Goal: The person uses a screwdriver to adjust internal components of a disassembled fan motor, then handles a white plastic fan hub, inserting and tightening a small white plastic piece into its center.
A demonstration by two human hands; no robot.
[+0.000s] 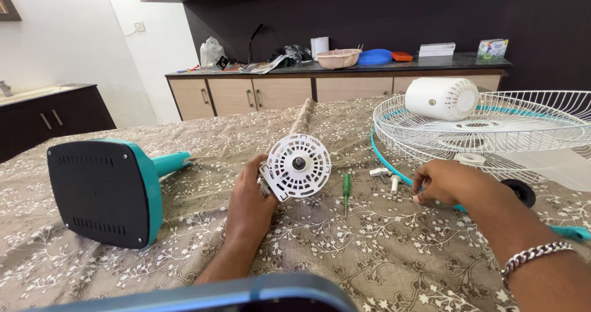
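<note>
Head view shows our left hand [249, 204] gripping the round white slotted plastic motor housing [297, 166] upright on the floral cloth-covered counter [369, 250], steadying it, while our right hand [444, 182] pinches small parts beside the green-handled screwdriver [346, 189].

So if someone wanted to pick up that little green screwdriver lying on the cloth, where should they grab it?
Probably by the green handle, the upper, thicker end of the screwdriver, coming straight down from above. It lies flat on the patterned cloth, thin shaft pointing toward the camera, so thumb and finger can close across the handle's sides. It sits free between the left hand holding the white motor housing and the right hand.
</note>
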